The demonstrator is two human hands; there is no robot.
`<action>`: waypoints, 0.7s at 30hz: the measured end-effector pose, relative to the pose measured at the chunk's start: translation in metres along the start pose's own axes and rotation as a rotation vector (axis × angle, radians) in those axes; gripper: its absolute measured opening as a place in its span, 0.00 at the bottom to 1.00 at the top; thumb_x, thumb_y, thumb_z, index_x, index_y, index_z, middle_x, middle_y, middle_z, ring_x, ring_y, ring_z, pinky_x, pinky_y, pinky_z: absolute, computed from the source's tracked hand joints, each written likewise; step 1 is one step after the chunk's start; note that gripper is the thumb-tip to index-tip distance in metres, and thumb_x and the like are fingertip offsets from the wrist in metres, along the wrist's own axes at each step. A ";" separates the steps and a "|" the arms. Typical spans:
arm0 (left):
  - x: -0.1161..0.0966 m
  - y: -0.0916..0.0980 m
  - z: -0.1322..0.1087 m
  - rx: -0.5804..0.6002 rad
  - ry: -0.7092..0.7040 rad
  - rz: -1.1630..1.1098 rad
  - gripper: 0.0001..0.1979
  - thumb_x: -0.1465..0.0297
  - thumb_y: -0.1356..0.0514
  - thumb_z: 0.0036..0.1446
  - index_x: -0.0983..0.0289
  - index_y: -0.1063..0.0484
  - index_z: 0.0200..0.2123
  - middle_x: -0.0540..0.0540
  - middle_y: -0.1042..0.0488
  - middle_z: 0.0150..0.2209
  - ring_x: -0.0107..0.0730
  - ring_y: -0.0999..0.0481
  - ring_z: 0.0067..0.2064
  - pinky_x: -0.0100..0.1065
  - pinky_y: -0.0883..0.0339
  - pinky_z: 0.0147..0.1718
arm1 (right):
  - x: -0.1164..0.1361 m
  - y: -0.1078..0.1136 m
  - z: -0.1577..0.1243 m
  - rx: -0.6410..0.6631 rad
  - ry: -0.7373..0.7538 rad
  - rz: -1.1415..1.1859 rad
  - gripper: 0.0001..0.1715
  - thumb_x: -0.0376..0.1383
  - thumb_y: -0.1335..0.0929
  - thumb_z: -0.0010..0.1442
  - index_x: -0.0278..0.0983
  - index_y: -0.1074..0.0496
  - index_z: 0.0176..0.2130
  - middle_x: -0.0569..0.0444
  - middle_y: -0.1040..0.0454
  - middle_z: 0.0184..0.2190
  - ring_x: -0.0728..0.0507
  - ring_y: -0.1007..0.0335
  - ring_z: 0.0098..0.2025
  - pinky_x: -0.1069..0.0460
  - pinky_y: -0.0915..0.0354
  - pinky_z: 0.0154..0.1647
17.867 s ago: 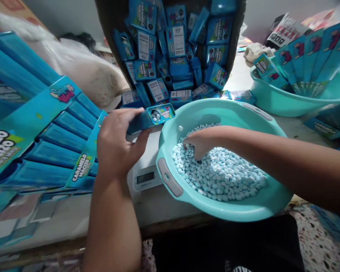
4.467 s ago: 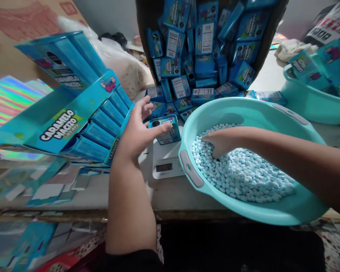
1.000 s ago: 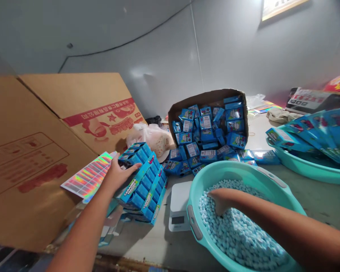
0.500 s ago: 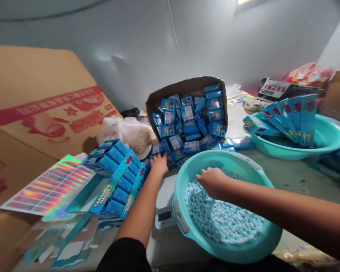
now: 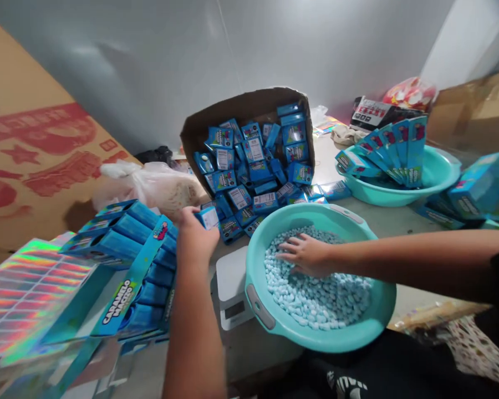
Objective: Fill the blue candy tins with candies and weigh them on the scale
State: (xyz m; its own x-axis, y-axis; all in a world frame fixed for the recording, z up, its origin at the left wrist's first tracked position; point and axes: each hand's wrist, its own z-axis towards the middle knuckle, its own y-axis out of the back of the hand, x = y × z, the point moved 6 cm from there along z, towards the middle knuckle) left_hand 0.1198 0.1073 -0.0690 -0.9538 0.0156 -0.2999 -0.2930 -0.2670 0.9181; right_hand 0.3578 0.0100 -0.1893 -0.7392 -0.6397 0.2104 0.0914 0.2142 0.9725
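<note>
My left hand (image 5: 196, 235) grips a small blue candy box (image 5: 209, 218) in front of the cardboard carton. With its fingers spread, my right hand (image 5: 305, 254) rests on light blue candies (image 5: 328, 305) that fill the lower part of a turquoise basin (image 5: 261, 238). A white kitchen scale (image 5: 233, 277) stands just left of the basin, partly under its rim. The carton (image 5: 199, 124) lies on its side, and several blue candy boxes (image 5: 255, 172) spill out of it. Left of my left forearm is a blue display tray (image 5: 120, 299) with rows of blue boxes.
A second turquoise basin (image 5: 370, 193) at the right holds fanned flat blue boxes (image 5: 399, 149). More blue boxes (image 5: 478, 188) sit at the far right. Shiny sticker sheets (image 5: 20, 299), a plastic bag (image 5: 149, 183) and a big cardboard box (image 5: 37, 149) crowd the left.
My left hand has taken a candy box from the pile and drawn it left. My right hand has opened from a closed shape and lies on the candies. The view has shifted.
</note>
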 end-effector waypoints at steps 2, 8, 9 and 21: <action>-0.002 0.018 -0.025 -0.160 0.066 -0.418 0.26 0.60 0.33 0.49 0.58 0.43 0.45 0.55 0.29 0.46 0.43 0.23 0.48 0.42 0.26 0.47 | -0.001 0.009 -0.001 -0.017 -0.052 -0.001 0.33 0.46 0.34 0.68 0.35 0.35 0.67 0.36 0.39 0.68 0.26 0.44 0.69 0.28 0.44 0.64; -0.048 -0.021 -0.069 0.240 0.222 -1.444 0.27 0.62 0.30 0.40 0.57 0.44 0.39 0.50 0.25 0.39 0.36 0.21 0.43 0.34 0.26 0.38 | 0.057 -0.002 -0.014 -0.007 0.162 0.111 0.40 0.50 0.34 0.66 0.39 0.42 0.71 0.40 0.45 0.72 0.27 0.52 0.73 0.28 0.54 0.70; -0.059 -0.028 -0.071 0.333 0.221 -1.533 0.25 0.62 0.31 0.41 0.58 0.40 0.40 0.51 0.23 0.40 0.37 0.21 0.44 0.34 0.26 0.39 | 0.058 -0.004 -0.015 -0.009 0.173 0.106 0.38 0.47 0.34 0.67 0.39 0.41 0.70 0.39 0.44 0.71 0.27 0.51 0.73 0.27 0.58 0.71; -0.103 -0.071 -0.088 0.863 0.131 -1.626 0.29 0.73 0.34 0.34 0.65 0.31 0.46 0.56 0.20 0.37 0.40 0.20 0.37 0.32 0.30 0.29 | -0.043 0.011 0.006 -0.136 -0.135 0.632 0.26 0.40 0.39 0.66 0.25 0.24 0.51 0.43 0.34 0.66 0.39 0.42 0.68 0.45 0.50 0.68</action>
State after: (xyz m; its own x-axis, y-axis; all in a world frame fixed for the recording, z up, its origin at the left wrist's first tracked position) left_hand 0.2441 0.0395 -0.1260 0.2683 -0.3551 -0.8955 -0.7959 0.4419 -0.4137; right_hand 0.3865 0.0437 -0.1882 -0.5919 -0.3216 0.7391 0.6119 0.4175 0.6717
